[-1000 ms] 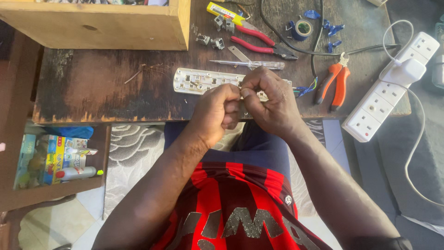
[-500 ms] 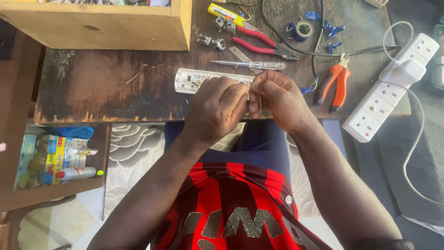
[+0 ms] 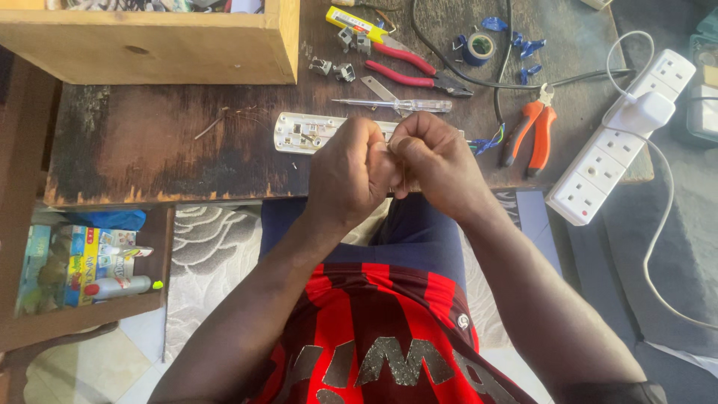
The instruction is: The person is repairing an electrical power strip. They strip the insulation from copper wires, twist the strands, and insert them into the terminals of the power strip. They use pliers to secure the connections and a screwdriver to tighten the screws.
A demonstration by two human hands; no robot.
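My left hand (image 3: 348, 176) and my right hand (image 3: 437, 164) are pressed together knuckle to knuckle above the near edge of the dark wooden table (image 3: 149, 157). Their fingertips pinch what looks like a thin wire (image 3: 389, 139) between them, mostly hidden by the fingers. Just behind the hands lies an opened white socket strip (image 3: 303, 133) with its metal contacts exposed. Its right end is covered by my hands.
Beyond the strip lie a clear-handled tester screwdriver (image 3: 396, 105), red-handled pliers (image 3: 407, 71), orange-handled cutters (image 3: 531, 131), a tape roll (image 3: 479, 49), blue connectors (image 3: 527, 49) and small metal contacts (image 3: 333, 71). A wooden box (image 3: 149, 45) stands at the far left. A white power strip (image 3: 621, 142) overhangs the right edge.
Both hands stayed joined and drifted slightly right and toward the opened strip, with the fingers shifting their pinch. Nothing on the table moved.
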